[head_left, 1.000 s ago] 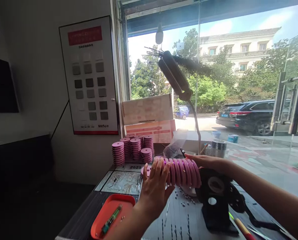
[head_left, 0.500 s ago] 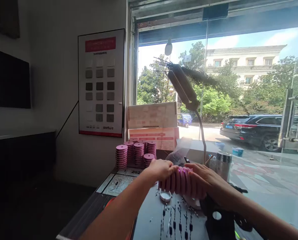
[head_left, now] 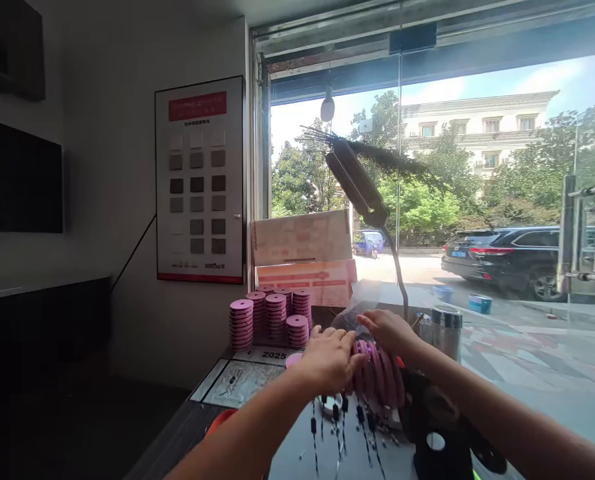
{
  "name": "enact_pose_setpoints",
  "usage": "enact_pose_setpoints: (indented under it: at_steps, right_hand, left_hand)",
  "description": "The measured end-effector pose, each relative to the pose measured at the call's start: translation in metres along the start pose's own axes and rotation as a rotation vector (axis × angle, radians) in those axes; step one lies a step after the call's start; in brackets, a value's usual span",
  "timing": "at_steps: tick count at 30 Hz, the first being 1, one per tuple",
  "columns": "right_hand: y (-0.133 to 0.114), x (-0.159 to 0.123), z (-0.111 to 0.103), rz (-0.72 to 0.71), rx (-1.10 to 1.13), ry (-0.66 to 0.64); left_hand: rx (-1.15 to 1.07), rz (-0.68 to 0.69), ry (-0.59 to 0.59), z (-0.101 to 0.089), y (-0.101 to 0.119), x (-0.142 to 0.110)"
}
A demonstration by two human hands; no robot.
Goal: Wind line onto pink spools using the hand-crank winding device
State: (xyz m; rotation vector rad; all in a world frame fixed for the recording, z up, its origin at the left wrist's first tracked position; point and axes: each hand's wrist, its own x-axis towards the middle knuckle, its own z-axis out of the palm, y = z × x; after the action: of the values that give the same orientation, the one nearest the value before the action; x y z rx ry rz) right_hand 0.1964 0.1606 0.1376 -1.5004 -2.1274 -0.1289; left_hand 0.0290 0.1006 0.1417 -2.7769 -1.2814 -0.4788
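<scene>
Bench [head_left: 182, 423] by window [head_left: 427, 180]: my left hand [head_left: 330, 360] clasps discs [head_left: 377, 377]; right hand [head_left: 390, 331], grip unclear; uneven pressure could scatter them.

Sample board [head_left: 197, 200] beside a glass window [head_left: 400, 200]
The board is framed, red at top and bottom; a bulb [head_left: 328, 108] hangs nearby. Outside: a black car [head_left: 510, 260], green trees [head_left: 420, 207] and a pale building [head_left: 477, 113].

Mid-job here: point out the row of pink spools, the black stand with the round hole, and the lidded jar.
Row of pink spools [head_left: 377, 379]: head view, ridged side facing the camera.
Black stand [head_left: 437, 461]: head view, body below the round hole.
Lidded jar [head_left: 446, 339]: head view, side below the lid.
</scene>
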Motion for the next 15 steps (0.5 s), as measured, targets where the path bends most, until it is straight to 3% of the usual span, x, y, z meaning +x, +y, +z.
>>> enact_pose_setpoints:
  at_steps: [3, 8, 11, 15]
  right_hand:
    - [-0.009, -0.009, -0.01, -0.035, 0.023, 0.041]
    - [-0.026, -0.049, -0.029, -0.143, 0.059, 0.019]
    - [-0.039, -0.071, -0.031, -0.174, -0.111, 0.033]
    - [-0.051, -0.081, -0.018, -0.136, -0.324, 0.124]
  left_hand:
    - [-0.041, 0.014, -0.095, -0.005, -0.008, 0.012]
    - [-0.123, 0.032, -0.168, -0.013, -0.011, 0.016]
    - [-0.171, 0.047, -0.187, -0.015, -0.013, 0.015]
    - [-0.222, 0.079, -0.214, -0.017, -0.017, 0.017]
